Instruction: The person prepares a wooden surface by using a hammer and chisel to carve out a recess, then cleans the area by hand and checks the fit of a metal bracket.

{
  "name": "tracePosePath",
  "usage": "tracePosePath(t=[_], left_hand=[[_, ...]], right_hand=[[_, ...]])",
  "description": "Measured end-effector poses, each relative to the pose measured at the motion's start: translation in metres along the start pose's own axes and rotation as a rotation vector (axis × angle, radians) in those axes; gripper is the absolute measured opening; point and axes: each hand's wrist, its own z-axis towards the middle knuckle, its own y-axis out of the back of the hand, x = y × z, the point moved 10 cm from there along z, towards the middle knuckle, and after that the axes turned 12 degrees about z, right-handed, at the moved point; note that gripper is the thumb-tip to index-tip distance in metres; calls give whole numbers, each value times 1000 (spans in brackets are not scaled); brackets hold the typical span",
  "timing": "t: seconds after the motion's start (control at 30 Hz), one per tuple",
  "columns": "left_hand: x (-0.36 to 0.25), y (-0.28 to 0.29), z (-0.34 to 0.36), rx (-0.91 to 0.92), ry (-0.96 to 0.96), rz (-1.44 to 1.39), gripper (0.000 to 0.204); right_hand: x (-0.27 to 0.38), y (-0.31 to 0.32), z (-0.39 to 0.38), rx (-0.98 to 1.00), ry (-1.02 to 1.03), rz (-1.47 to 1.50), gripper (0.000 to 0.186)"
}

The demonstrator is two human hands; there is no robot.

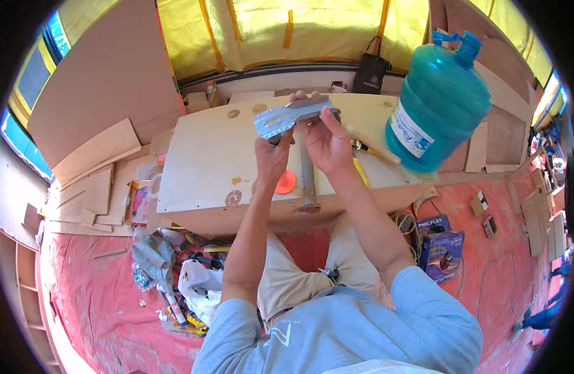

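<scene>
Both hands, left hand and right hand, grip a perforated metal bracket above the surface. Bracket not yet fixed anywhere; mounting seemingly remains.

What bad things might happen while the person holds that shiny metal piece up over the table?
The metal bracket has thin edges, so it might nick the left hand or right hand gripping it. If it slips, it may drop onto the board below. An elbow swing might also bump the big blue water jug standing close by.
</scene>
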Motion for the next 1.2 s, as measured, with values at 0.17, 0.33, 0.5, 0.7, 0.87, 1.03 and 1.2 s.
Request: tracePosePath(t=[0.17,0.33,0.5,0.7,0.87,1.03,1.2], left_hand=[[19,-1,-1,35,68,-136,11],[11,-1,-2,-10,0,-272,22],[7,11,-4,-76,-142,-235,34],[16,5,-22,209,45,45,49],[-29,66,-44,29,-92,-156,76],[-79,70,-27,128,-284,482,83],[-52,61,-24,136,-31,132,59]], right_hand=[[-17,35,-4,-122,-15,-34,36],[-24,39,-12,-96,-61,-81,37],[-43,34,-16,-119,-73,-76,37],[-23,37,-18,-117,-33,-40,36],[-36,34,-21,-157,-96,-7,35],[-40,32,-24,-186,-107,-57,34],[-39,39,-21,-235,-82,-91,37]])
